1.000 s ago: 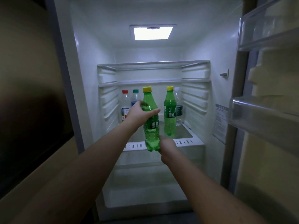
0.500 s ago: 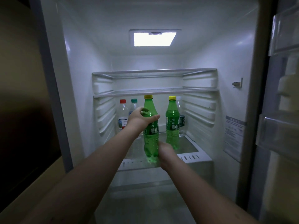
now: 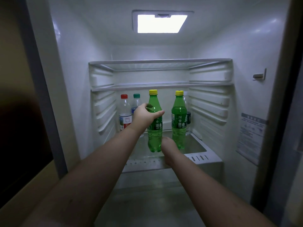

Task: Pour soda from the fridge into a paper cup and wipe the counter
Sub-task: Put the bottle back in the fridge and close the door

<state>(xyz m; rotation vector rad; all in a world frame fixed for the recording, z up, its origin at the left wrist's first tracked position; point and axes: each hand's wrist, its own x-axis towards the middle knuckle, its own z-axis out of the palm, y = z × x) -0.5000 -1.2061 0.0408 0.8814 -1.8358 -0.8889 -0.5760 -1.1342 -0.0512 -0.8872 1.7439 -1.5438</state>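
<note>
Soda bottle [image 3: 155, 128] beside second green bottle [image 3: 179, 119].

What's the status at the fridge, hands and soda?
Left hand grips green soda bottle. Right hand at its base, grip unclear. Second green bottle close beside it.

Green soda bottle [image 3: 155, 128], yellow cap [image 3: 153, 92]

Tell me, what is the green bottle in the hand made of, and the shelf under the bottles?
The green soda bottle with the yellow cap, held by the left hand, looks like thin, glossy, see-through plastic: light shines through the drink. Its cap looks like matte plastic. The clear fridge shelf with the white front trim is probably glass or hard plastic, since it reflects the bottles; which one is unclear.
</note>
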